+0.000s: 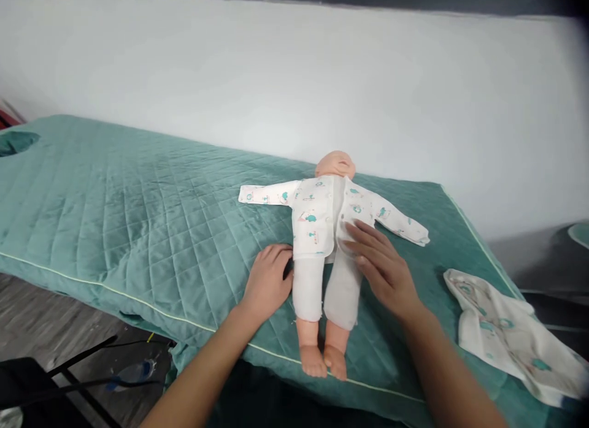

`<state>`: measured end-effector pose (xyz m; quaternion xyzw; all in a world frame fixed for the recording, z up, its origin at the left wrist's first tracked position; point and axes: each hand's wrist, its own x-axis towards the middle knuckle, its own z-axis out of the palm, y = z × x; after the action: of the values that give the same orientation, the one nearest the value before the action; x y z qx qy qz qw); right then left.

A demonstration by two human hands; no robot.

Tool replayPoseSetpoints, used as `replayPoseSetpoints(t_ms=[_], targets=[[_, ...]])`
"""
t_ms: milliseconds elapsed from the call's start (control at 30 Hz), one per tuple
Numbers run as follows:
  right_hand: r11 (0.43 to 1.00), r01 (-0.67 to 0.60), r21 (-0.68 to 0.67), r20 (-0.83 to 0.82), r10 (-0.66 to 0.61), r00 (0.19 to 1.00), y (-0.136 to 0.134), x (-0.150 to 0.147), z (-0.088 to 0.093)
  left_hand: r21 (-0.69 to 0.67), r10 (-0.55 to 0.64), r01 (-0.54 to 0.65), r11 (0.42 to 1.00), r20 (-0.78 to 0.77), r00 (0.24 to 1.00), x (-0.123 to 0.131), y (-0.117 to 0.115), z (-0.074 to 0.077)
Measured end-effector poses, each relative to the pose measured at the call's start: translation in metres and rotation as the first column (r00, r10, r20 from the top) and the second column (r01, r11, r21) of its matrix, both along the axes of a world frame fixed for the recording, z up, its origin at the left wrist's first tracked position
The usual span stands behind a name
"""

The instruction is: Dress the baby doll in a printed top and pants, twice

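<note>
A baby doll (336,163) lies on its back with its bare feet toward me. It wears a white printed jacket (315,216) with the front flaps parted slightly at the middle and both sleeves spread out, and white trousers (307,290). Beside the jacket's hem, my left hand (271,275) rests on the green quilted cover with its fingers lightly bent and thumb apart; the thumb tip is partly hidden. My right hand (381,265) hovers over or touches the jacket's other flap, fingers stretched out and somewhat blurred.
White printed baby trousers (510,336) lie crumpled at the right end of the green quilted cover (138,201). A white wall (276,72) runs behind the bed. On the floor at lower left are a plastic bottle (135,373) and a dark metal frame (83,385).
</note>
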<state>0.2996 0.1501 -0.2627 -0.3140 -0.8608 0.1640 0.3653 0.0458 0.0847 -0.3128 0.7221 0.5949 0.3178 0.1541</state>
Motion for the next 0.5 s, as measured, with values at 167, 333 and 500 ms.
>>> replayPoseSetpoints(t_ms=[167,333,500], targets=[[0.979,0.202,0.005,-0.029,-0.202,0.979,-0.028,0.003,-0.013,0.002,0.001,-0.001,1.0,-0.046,0.999,-0.001,0.0,-0.001],[0.941,0.311,-0.135,-0.105,-0.326,0.94,-0.037,0.024,-0.029,0.016,0.032,-0.031,0.999,-0.088,0.996,0.002,0.001,0.002],[0.819,0.493,-0.295,-0.075,-0.534,0.842,-0.027,0.023,-0.045,0.023,0.033,-0.029,0.999,-0.188,0.982,0.007,0.012,0.004]])
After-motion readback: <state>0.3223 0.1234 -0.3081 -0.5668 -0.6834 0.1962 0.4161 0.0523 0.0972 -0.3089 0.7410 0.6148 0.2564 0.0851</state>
